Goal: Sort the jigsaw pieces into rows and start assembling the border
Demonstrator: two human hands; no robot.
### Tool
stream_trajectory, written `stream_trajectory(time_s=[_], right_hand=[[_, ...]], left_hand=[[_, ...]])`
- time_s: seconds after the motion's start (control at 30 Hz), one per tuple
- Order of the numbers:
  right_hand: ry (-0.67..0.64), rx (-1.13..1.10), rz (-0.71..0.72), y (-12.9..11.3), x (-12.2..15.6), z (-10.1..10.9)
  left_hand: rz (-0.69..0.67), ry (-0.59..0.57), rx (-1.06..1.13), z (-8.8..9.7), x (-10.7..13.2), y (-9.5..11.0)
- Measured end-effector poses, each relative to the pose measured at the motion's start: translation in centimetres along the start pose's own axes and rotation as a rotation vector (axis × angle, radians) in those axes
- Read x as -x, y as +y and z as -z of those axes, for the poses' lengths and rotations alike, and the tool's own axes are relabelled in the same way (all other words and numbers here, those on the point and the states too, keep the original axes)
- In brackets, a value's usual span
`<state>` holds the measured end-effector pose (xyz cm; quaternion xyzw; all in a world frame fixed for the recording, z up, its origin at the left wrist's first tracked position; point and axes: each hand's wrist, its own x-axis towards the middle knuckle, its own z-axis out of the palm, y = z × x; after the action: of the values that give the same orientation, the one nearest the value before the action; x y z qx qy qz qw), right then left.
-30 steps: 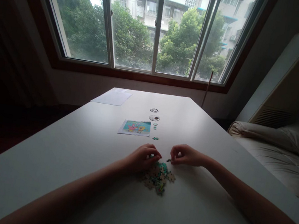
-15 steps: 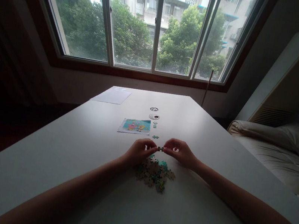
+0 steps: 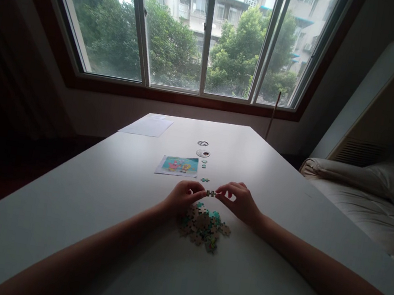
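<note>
Between my two hands a small jigsaw puzzle piece [image 3: 211,194] is held just above the far side of a heap. My left hand [image 3: 186,196] pinches its left end between thumb and fingers. At its right end, the thumb and forefinger of my right hand [image 3: 236,199] close on it, with the other fingers loosely curled. Whether it is one piece or two joined is too small to tell. Below lies the heap of puzzle pieces [image 3: 205,226], some showing plain brown backs and others turquoise faces. A single loose puzzle piece [image 3: 205,180] lies just beyond my hands.
On the white table [image 3: 75,228], a colourful picture sheet [image 3: 179,165] lies left of my hands. Small pieces [image 3: 204,163] and two round black-and-white discs [image 3: 202,153] line up farther back. White paper [image 3: 148,127] rests at the far left. A pale sofa [image 3: 358,193] stands right.
Both hands have shifted very slightly up and left with the piece between them. The fingers of my right hand have loosened and spread a little. The heap looks the same.
</note>
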<state>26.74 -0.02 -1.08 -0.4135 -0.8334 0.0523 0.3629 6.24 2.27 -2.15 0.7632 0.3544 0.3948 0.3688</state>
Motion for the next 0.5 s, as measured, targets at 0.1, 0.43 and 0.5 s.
stream_trajectory(time_s=[0.1,0.43,0.5], right_hand=[[-0.002,-0.003,0.016,-0.2,0.0,0.0],[0.117,0.070,-0.026,1.3,-0.3,0.7],[0.140,0.081,-0.062,1.7,-0.4,0.8]], left_hand=[[0.000,0.001,0.003,0.1,0.0,0.1],[0.027,0.046,0.058,0.0,0.1,-0.2],[0.033,0.056,0.067,0.0,0.1,-0.3]])
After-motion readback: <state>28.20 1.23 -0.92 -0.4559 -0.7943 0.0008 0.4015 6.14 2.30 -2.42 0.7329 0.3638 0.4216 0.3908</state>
